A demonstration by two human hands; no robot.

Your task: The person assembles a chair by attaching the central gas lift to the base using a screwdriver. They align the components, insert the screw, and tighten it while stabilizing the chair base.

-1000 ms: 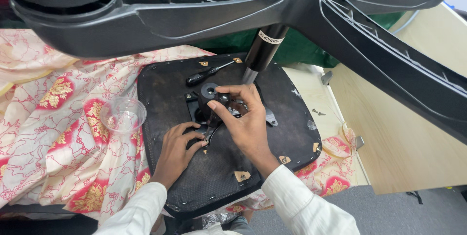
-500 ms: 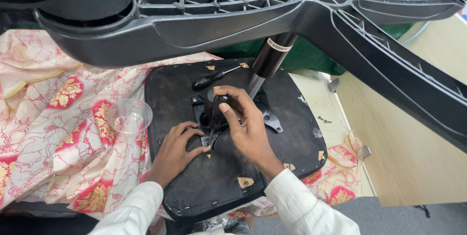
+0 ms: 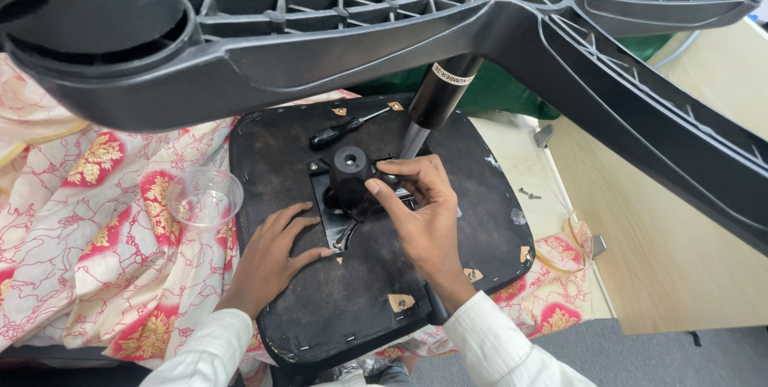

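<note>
clear plastic cup [image 3: 205, 197] on floral cloth [image 3: 88, 219], left of both hands | left hand [image 3: 272, 255] open, flat on black seat underside [image 3: 360, 307] | right hand [image 3: 420, 215] fingers pinching black chair mechanism [image 3: 350, 175] at seat centre | screwdriver [image 3: 344, 128] beyond hands

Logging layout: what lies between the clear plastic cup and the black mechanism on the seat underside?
In the head view, only floral cloth and bare seat underside separate the clear cup from the mechanism; the left hand rests just below.
</note>
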